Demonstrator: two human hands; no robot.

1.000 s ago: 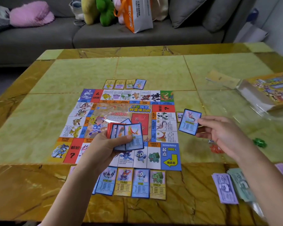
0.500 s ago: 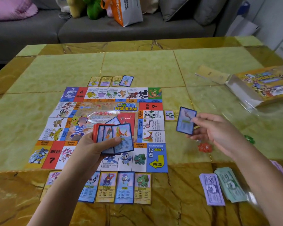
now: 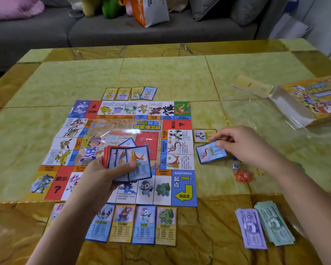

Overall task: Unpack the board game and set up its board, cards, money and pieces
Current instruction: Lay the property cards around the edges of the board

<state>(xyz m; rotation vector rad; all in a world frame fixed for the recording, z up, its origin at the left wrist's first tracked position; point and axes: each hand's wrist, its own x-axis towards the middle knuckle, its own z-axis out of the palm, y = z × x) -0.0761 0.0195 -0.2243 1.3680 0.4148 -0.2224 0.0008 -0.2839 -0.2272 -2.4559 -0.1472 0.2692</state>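
The paper game board [image 3: 120,150] lies unfolded on the table. Over its lower middle my left hand [image 3: 99,180] grips a fanned stack of cards [image 3: 130,161]. My right hand [image 3: 243,144] pinches a blue card [image 3: 208,153] low over the table just right of the board, below a yellow card [image 3: 203,135] lying there. Several cards [image 3: 138,223] line the board's near edge, and several more [image 3: 129,93] its far edge. Purple money [image 3: 251,228] and green money [image 3: 273,222] lie at the near right. A white die [image 3: 235,166] and an orange piece [image 3: 242,175] sit under my right wrist.
The game box [image 3: 313,100] in clear wrap lies at the far right with a flat yellow packet [image 3: 252,86] beside it. A grey sofa [image 3: 84,29] with cushions, plush toys and an orange-white bag [image 3: 149,10] stands behind the table.
My right hand has lowered the blue card from upright in the air down flat towards the table beside the board's right edge. The left hand keeps its stack in place.
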